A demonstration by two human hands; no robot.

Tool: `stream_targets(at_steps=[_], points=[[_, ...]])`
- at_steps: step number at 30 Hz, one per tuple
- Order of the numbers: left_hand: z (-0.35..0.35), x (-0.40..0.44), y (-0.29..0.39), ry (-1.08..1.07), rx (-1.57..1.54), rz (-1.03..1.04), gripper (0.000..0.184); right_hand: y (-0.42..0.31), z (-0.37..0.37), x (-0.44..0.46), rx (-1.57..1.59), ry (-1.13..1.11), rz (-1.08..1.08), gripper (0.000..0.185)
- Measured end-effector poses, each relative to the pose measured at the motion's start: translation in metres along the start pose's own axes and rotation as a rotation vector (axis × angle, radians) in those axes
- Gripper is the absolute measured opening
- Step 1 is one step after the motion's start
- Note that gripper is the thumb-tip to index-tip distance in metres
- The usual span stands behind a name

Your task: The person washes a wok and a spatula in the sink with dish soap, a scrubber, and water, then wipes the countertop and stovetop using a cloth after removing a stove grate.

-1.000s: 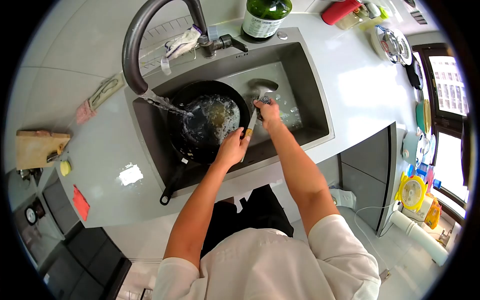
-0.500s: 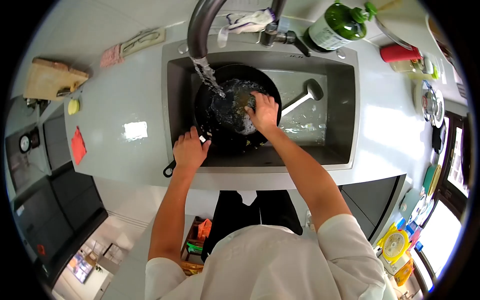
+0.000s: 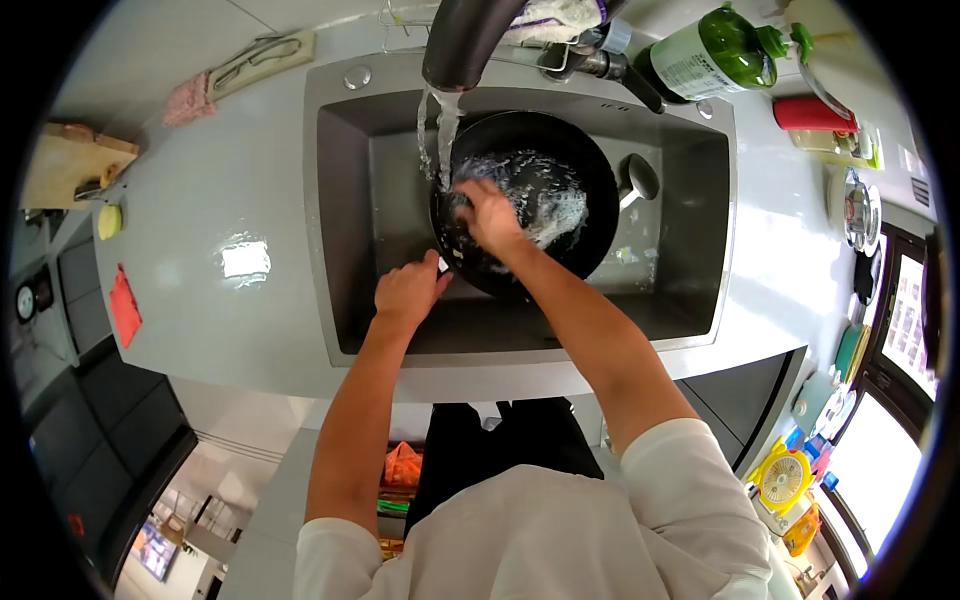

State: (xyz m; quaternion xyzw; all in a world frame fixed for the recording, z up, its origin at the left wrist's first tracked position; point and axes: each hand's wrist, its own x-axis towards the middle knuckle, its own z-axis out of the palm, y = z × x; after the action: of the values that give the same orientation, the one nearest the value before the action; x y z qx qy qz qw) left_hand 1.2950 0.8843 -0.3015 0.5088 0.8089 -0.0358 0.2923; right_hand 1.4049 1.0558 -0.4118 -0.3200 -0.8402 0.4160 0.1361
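A black pan (image 3: 590, 160) with sudsy water stands in the grey sink (image 3: 680, 290). My left hand (image 3: 408, 292) is wrapped round the pan's handle at the lower left of the pan; most of the handle is hidden under it. Inside the pan, at its left side, is my right hand (image 3: 487, 218), fingers bent down into the water; whatever they hold is hidden. Water runs from the dark faucet (image 3: 465, 45) just above that hand. A ladle (image 3: 640, 178) lies in the sink, right of the pan.
Behind the sink stand a green bottle (image 3: 710, 55) and a rack with a white glove (image 3: 555, 20). A folded cloth (image 3: 188, 100), a red cloth (image 3: 124, 306) and a cutting board (image 3: 75, 170) are at the left. A red container (image 3: 815, 114) stands back right.
My left hand went from a knife to the pan's handle. My right hand left the ladle and moved into the pan, then to its left side. The pan shifted right within the sink.
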Motion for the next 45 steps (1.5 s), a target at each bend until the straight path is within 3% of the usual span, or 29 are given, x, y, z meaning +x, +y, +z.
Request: stream_targets(at_steps=[1,3,5,6,9,11,13,15,17,19,20,21,23,25,27,30,32,34,35,37,39,40,41,43,45], points=[[0.000,0.000,0.000,-0.018,-0.011,0.011,0.035,0.009,-0.008,0.005,-0.202,0.033,-0.049,0.039],[-0.002,0.001,0.001,-0.032,-0.029,0.007,0.035,0.022,-0.019,-0.012,-0.297,-0.074,0.005,0.039],[-0.002,0.003,0.001,-0.040,-0.049,0.011,0.034,0.022,-0.009,-0.049,-0.254,-0.353,0.061,0.038],[0.000,0.005,0.001,-0.058,-0.042,-0.001,0.034,0.004,-0.010,-0.060,-0.146,-0.296,0.080,0.046],[0.003,0.005,0.003,-0.083,-0.038,-0.032,0.034,-0.017,0.010,-0.013,0.113,0.012,0.021,0.036],[0.000,0.008,0.001,-0.084,-0.026,-0.035,0.034,-0.041,0.012,0.039,0.230,0.348,0.186,0.028],[0.000,0.005,0.002,-0.079,-0.035,-0.031,0.034,-0.030,0.007,0.020,0.191,0.235,0.001,0.029],[0.000,0.005,0.002,-0.081,-0.040,-0.019,0.033,-0.012,-0.020,-0.029,0.082,-0.325,-0.252,0.032],[0.000,0.005,0.002,-0.084,-0.056,-0.026,0.033,-0.013,-0.031,-0.044,0.135,-0.387,-0.284,0.034],[0.000,0.007,0.002,-0.096,-0.048,-0.034,0.034,-0.016,-0.018,-0.020,0.060,-0.261,-0.365,0.036],[0.002,0.007,0.000,-0.091,-0.044,-0.036,0.034,-0.024,-0.015,0.009,0.080,-0.122,-0.305,0.037],[0.004,0.007,0.000,-0.069,-0.043,-0.033,0.034,-0.023,0.001,0.030,0.097,0.157,-0.110,0.034],[0.006,0.006,-0.001,-0.049,-0.043,-0.028,0.033,-0.049,0.001,0.056,0.265,0.480,0.264,0.031],[0.005,0.004,-0.001,-0.027,-0.053,-0.019,0.032,-0.039,0.016,0.016,0.064,0.274,0.059,0.031],[0.001,0.001,0.001,-0.066,-0.062,-0.018,0.034,-0.014,0.002,-0.042,-0.045,-0.110,-0.108,0.034],[0.003,0.010,0.001,-0.091,-0.064,-0.020,0.036,-0.006,-0.016,-0.045,-0.215,-0.275,-0.216,0.037],[0.007,0.011,0.000,-0.079,-0.051,-0.009,0.034,-0.012,0.000,0.009,-0.178,-0.073,-0.201,0.035],[0.004,0.008,0.002,-0.065,-0.061,-0.013,0.033,-0.009,-0.006,0.066,-0.092,0.496,-0.114,0.030],[0.002,0.006,0.003,-0.067,-0.061,-0.011,0.033,-0.009,-0.014,0.087,0.053,0.687,0.319,0.031],[0.001,0.007,0.006,-0.058,-0.077,-0.014,0.034,-0.001,-0.033,0.106,0.394,1.101,0.762,0.029],[0.004,0.006,0.006,-0.027,-0.061,0.003,0.032,-0.004,-0.016,0.103,0.235,0.980,0.523,0.031],[0.006,0.007,0.005,0.007,-0.045,0.014,0.030,-0.015,-0.004,0.087,0.094,0.807,0.226,0.034],[0.008,0.007,0.003,0.009,-0.047,0.015,0.030,-0.039,0.000,0.070,0.061,0.628,0.087,0.037],[0.008,0.008,0.002,0.027,-0.052,0.013,0.029,-0.043,-0.003,0.051,0.010,0.401,-0.024,0.038],[0.008,0.008,0.002,0.022,-0.051,0.007,0.029,-0.025,-0.014,0.071,-0.157,0.505,-0.092,0.040]])
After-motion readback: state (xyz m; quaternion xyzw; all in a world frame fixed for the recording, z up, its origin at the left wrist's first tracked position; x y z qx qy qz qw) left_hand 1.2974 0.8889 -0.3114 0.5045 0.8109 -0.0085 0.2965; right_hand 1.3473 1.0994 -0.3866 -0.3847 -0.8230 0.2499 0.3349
